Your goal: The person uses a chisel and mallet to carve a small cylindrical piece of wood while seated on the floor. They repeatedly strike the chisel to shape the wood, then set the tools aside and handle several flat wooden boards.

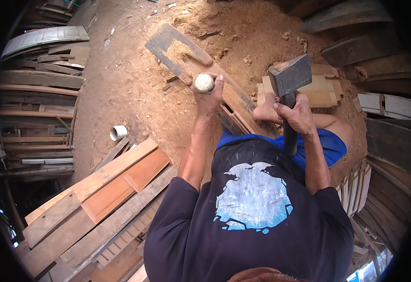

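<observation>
My left hand [208,101] is wrapped round a chisel, whose pale round handle end [204,83] faces up; its blade is hidden below the fist. Under that hand lies a long wooden plank [161,43], slanting from far left to near my lap, with shavings on it. A narrower reddish piece of wood [239,119] with a dark slot rests on the plank, close to my blue shorts. My right hand [300,114] grips the dark handle of a mallet [292,77]. The mallet's blocky head is raised to the right of the plank, above my bare foot.
Sawdust and wood chips cover the ground [135,80]. Short pale boards [323,91] lie beyond my right hand. Stacked planks [41,94] line the left side, and more boards [116,188] lie near left. A white cup-like container [118,133] lies on the ground there.
</observation>
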The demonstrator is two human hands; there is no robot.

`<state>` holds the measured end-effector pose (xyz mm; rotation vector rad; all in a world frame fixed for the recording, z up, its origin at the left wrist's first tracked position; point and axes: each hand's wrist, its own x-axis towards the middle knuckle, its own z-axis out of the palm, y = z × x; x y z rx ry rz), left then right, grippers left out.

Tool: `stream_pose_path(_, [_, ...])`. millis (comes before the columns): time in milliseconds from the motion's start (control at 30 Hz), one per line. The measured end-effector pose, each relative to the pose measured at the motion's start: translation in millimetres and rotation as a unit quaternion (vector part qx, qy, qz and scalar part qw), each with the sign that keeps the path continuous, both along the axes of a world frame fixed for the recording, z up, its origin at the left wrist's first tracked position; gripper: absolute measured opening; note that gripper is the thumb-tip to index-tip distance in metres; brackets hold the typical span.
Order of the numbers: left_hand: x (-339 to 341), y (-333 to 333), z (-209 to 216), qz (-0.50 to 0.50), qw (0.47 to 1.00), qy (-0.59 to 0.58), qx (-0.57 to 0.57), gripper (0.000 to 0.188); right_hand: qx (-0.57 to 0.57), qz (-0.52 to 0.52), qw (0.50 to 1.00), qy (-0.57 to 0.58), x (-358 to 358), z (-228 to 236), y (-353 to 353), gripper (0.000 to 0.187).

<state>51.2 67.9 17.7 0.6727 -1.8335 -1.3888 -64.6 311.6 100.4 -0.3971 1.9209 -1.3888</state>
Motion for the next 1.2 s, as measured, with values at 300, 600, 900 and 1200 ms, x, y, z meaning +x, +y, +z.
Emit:
stream_pose_path(300, [-4.8,-41.1,46.8,-0.097,0.958,-0.266,-0.050,0.048,0.031,0.021,0.999,-0.004,-9.4,-18.6,-27.4,0.023])
stream_pose_path(600, [22.0,-50.1,-90.3,-0.177,0.880,-0.434,-0.079,0.036,0.050,0.016,0.998,-0.044,-13.6,-42.1,-37.1,0.028])
stream_pose_path(900, [14.7,-96.7,3.6,0.036,0.982,-0.112,0.148,0.028,0.077,0.019,0.997,-0.027,-23.0,-43.7,-52.1,0.027])
stream_pose_path(1200, [3.9,-73.5,16.3,-0.008,0.985,0.036,0.171,0.029,0.006,0.017,0.998,-0.055,-18.8,-43.8,-60.0,0.019])
